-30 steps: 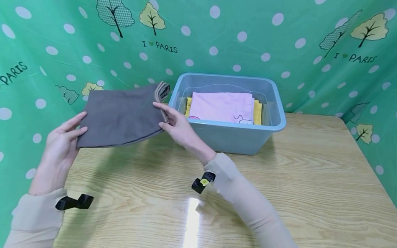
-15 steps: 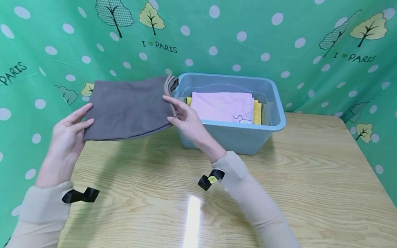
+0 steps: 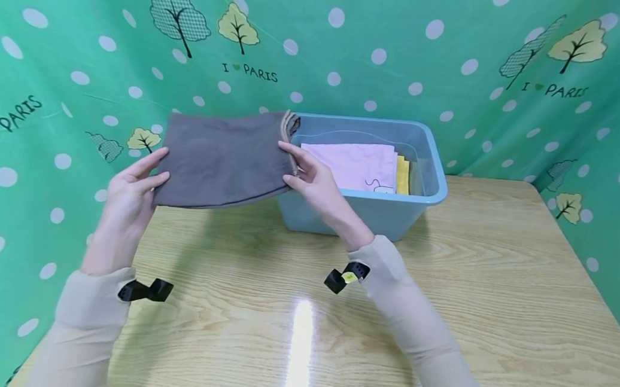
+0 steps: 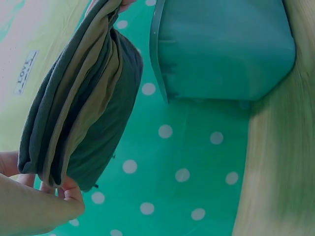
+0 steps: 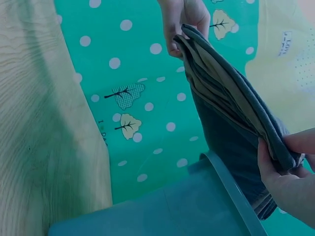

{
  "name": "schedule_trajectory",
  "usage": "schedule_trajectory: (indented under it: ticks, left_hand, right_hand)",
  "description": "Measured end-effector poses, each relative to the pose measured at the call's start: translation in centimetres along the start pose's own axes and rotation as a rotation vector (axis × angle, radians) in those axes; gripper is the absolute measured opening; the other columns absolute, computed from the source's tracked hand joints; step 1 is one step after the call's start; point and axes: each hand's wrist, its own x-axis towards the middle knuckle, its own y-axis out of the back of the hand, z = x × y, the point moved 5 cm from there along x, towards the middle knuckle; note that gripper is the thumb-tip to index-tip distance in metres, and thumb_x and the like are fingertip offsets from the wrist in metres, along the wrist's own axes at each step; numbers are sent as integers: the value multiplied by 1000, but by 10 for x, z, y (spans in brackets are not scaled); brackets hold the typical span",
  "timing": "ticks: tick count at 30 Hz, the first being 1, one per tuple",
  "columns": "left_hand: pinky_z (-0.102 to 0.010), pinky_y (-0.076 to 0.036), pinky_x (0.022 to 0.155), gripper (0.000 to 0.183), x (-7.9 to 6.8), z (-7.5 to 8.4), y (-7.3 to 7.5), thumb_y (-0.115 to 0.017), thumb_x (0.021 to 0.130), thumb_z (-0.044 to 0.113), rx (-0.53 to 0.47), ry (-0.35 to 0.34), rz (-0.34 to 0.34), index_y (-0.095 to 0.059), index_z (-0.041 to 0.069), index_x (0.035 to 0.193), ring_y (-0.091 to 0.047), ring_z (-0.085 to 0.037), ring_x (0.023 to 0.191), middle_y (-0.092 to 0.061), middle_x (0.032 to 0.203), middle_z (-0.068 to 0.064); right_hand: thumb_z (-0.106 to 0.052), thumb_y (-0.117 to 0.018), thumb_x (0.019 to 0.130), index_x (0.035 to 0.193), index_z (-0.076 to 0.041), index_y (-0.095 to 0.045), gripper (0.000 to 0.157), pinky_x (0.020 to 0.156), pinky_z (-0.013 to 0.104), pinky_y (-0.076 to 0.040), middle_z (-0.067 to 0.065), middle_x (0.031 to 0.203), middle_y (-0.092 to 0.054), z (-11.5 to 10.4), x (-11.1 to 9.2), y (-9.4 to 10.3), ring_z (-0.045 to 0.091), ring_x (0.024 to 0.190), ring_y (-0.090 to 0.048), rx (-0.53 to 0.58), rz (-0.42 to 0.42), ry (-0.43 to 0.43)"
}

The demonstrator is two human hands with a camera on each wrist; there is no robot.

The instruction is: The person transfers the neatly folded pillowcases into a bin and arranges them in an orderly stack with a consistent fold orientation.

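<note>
A folded dark grey cloth (image 3: 226, 160), perhaps a garment, hangs in the air between both hands. My left hand (image 3: 132, 190) pinches its left edge between thumb and fingers. At the other end my right hand (image 3: 316, 185) pinches the right edge, beside the bunched folds. Several stacked layers with brownish-grey undersides show along the near edge of the cloth (image 4: 74, 98) in the left wrist view. The cloth's right end overlaps the left rim of a blue plastic bin (image 3: 362, 215). Inside the bin lie a folded pink cloth (image 3: 350, 163) and a yellow cloth (image 3: 402, 176) partly under it.
The bin stands at the back of a wooden table (image 3: 475, 301). Behind it hangs a green polka-dot curtain (image 3: 353, 40) with tree prints, which also runs down both sides. Black camera mounts (image 3: 146, 290) sit on both wrists.
Both hands have carried the grey cloth to the right and slightly up. Its right end now covers the bin's left rim. The bin has not moved.
</note>
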Motion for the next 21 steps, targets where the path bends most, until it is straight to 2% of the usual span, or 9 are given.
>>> schedule_trajectory:
  ticks: [7, 12, 16, 21]
  left_hand:
    - [-18, -43, 84, 38, 11, -6, -17, -55, 80, -11, 61, -7, 1, -60, 5, 115, -44, -12, 113, -37, 132, -6]
    - [-20, -46, 81, 37, 20, -14, -28, -55, 79, -12, 37, 2, -7, -62, 5, 111, -51, -13, 103, -44, 127, -7]
    - [-21, -47, 79, 37, 25, -19, -37, -54, 79, -13, 24, 5, -28, -62, 5, 110, -53, -14, 101, -48, 123, -7]
    - [-21, -47, 78, 37, 30, -25, -48, -54, 80, -13, 19, 15, -43, -63, 5, 110, -53, -15, 98, -48, 121, -6]
  right_hand:
    - [10, -47, 85, 132, -2, -38, 50, 97, 29, -35, 8, 139, -34, -6, -5, 17, 14, 124, -35, -17, 40, -9]
    - [10, -47, 85, 133, -3, -38, 51, 95, 30, -37, 7, 138, -35, -10, -9, 29, 14, 122, -38, -6, 73, -22]
    - [9, -47, 85, 133, -5, -38, 51, 96, 29, -36, 3, 140, -33, -12, -13, 38, 10, 125, -33, -21, 91, -26]
    - [7, -47, 86, 134, -7, -38, 51, 95, 30, -37, 2, 141, -32, -14, -18, 49, 11, 124, -35, -35, 106, -41]
